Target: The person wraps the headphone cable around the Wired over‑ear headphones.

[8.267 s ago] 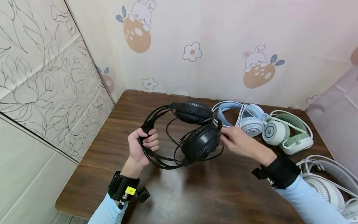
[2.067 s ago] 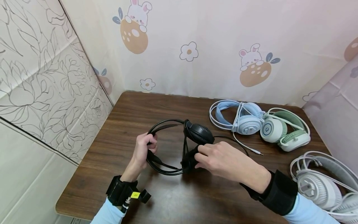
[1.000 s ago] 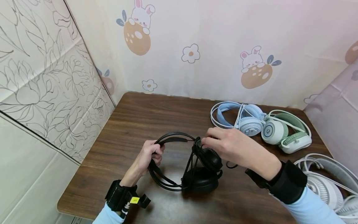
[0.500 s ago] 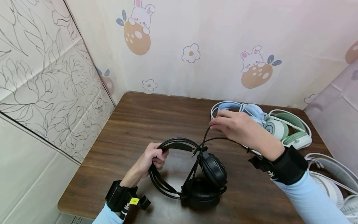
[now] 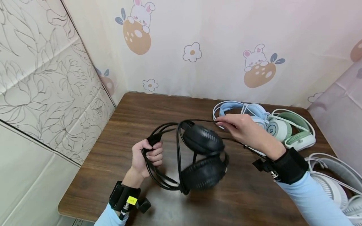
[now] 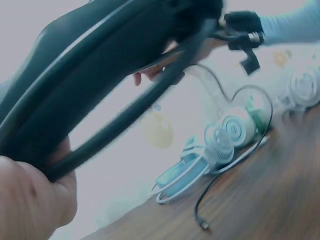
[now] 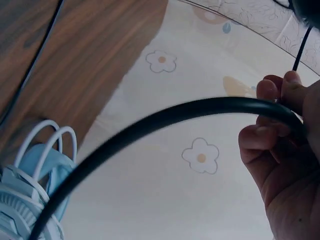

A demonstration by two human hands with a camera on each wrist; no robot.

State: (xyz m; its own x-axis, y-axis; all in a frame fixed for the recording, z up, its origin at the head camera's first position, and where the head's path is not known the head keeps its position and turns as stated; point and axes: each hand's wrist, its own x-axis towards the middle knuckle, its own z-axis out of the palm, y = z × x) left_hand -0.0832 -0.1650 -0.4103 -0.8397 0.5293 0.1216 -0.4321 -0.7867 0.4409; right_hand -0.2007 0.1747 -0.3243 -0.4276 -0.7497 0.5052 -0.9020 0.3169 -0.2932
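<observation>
In the head view, my left hand (image 5: 141, 158) grips the black headphones (image 5: 203, 141) by the headband, fingers curled round it. Both ear cups hang toward the right over the table. A black cable (image 5: 198, 120) loops over the band near the cups and runs taut to my right hand (image 5: 244, 129), which pinches it between thumb and fingers. In the right wrist view, a thick stretch of the cable (image 7: 150, 122) arcs away from that hand. The cable's loose end with its plug (image 6: 202, 225) dangles in the left wrist view.
Blue headphones (image 5: 230, 106) and green-and-white headphones (image 5: 301, 142) lie at the table's back right. White-grey headphones (image 5: 325, 185) lie at the right edge, beside my right sleeve. A patterned wall (image 5: 169, 47) stands behind the brown table (image 5: 113, 182).
My right hand has moved from the ear cups up and right, drawing the black cable out. My left hand has turned the headphones and shifted slightly left.
</observation>
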